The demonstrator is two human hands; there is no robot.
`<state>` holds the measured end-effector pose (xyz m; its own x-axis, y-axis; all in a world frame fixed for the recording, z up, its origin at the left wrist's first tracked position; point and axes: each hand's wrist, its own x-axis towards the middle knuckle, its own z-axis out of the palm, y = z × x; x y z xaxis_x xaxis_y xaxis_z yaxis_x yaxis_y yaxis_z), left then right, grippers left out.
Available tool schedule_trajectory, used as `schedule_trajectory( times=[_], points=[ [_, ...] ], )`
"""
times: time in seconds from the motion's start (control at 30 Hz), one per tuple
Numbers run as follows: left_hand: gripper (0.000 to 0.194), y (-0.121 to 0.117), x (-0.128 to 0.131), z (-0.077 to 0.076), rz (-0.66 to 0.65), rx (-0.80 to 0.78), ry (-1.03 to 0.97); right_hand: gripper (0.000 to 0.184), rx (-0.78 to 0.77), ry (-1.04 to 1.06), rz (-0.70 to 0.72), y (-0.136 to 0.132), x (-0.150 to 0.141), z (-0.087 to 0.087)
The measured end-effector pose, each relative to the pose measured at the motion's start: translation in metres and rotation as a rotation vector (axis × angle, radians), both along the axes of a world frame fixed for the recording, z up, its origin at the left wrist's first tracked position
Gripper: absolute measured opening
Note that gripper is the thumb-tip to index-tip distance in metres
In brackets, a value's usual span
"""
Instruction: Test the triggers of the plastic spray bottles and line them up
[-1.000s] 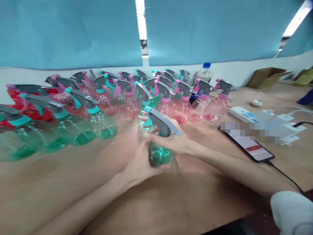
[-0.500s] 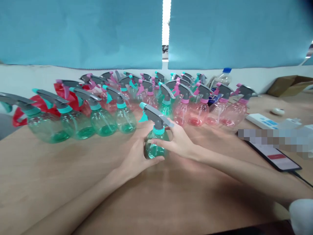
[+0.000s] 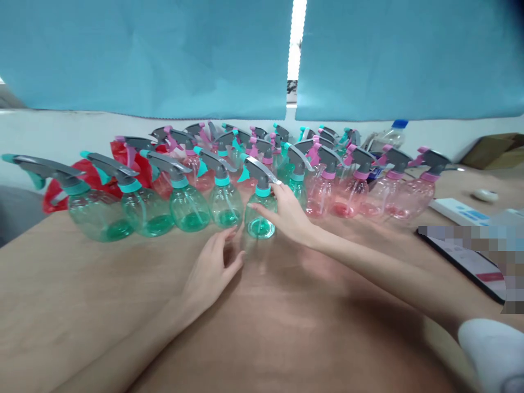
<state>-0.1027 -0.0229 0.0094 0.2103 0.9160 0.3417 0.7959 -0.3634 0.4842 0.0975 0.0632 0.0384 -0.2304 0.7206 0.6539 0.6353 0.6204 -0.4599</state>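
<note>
Holding: one round, translucent-green plastic spray bottle (image 3: 262,192), grey-topped, beside four similar green bottles (image 3: 189,212); my right hand (image 3: 291,214), fingers curled round its side, best light and level; my left hand (image 3: 210,266), just off it, fingers loosely curved, thumb parted.

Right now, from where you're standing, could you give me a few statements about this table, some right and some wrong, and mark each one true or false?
1. The right hand holds a green spray bottle. True.
2. Both hands are gripping bottles. False: the left hand holds nothing.
3. Several pink bottles stand to the right of the held bottle. True.
4. The clear bottle at the back right has a red top. False: its cap is blue.
5. Red plastic shows behind the green bottles on the left. True.
6. A phone lies at the left end of the table. False: the phone is on the right.
</note>
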Motion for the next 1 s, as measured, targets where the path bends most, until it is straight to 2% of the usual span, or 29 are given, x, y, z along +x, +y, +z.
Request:
schedule_trajectory(
  times=[0.2, 0.43, 0.53, 0.63, 0.77, 0.9, 1.0],
  points=[
    [0.035, -0.002, 0.002, 0.0, -0.059, 0.005, -0.015, 0.043, 0.047, 0.005, -0.038, 0.023, -0.006, -0.004],
    [0.034, -0.002, 0.001, -0.002, -0.064, -0.024, -0.018, 0.048, 0.015, 0.038, -0.051, 0.037, -0.01, -0.004],
    [0.033, -0.002, 0.001, -0.001, -0.065, -0.043, -0.018, 0.053, -0.006, 0.055, -0.033, 0.036, -0.012, -0.004],
    [0.032, -0.003, 0.002, 0.001, -0.064, -0.049, -0.017, 0.058, -0.046, 0.071, 0.002, 0.025, -0.008, -0.002],
    [0.032, -0.002, 0.001, 0.0, -0.065, -0.071, -0.037, 0.055, -0.096, 0.021, 0.031, -0.004, 0.014, 0.006],
    [0.032, 0.0, 0.002, -0.002, -0.058, -0.096, -0.042, 0.027, -0.106, -0.107, -0.086, -0.021, 0.052, 0.015],
    [0.031, 0.002, 0.006, -0.002, -0.059, -0.104, -0.032, 0.025, -0.098, -0.101, -0.222, -0.019, 0.077, 0.019]
  ],
)
